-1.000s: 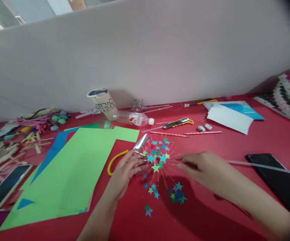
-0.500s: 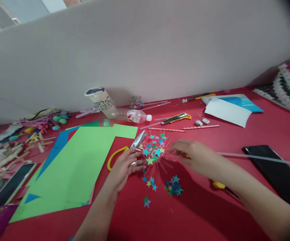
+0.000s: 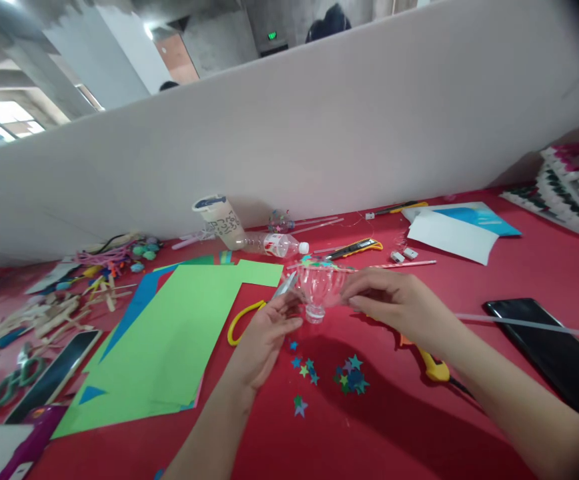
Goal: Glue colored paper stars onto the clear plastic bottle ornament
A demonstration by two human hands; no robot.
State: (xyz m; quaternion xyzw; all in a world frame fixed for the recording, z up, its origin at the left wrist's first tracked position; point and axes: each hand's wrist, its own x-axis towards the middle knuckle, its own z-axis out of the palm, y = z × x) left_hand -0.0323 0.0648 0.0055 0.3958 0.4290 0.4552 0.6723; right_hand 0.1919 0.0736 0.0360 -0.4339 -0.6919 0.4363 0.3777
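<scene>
A clear plastic bottle top [image 3: 315,293], cut into petal-like strips, is raised off the table between my hands with its neck pointing down. Colored stars [image 3: 317,261] show along its upper edge. My left hand [image 3: 269,333] has its fingers closed on the left side of it. On the opposite side, my right hand [image 3: 394,300] pinches the edge of a strip. Loose paper stars [image 3: 353,377] lie on the red table [image 3: 289,447] below. Scissors with yellow handles [image 3: 244,321] rest just beyond my left hand.
Green paper sheets [image 3: 159,333] spread on the left, near craft sticks and a phone. Behind stand a marked cup [image 3: 222,223], a plastic bottle [image 3: 274,245] and a box cutter [image 3: 354,249]. A black phone [image 3: 544,347] and a yellow-tipped tool [image 3: 434,367] lie on the right.
The bottle top has tipped from facing me with its stars to neck down, its stars now at the far upper edge. Both hands turned with it. The view has tilted upward.
</scene>
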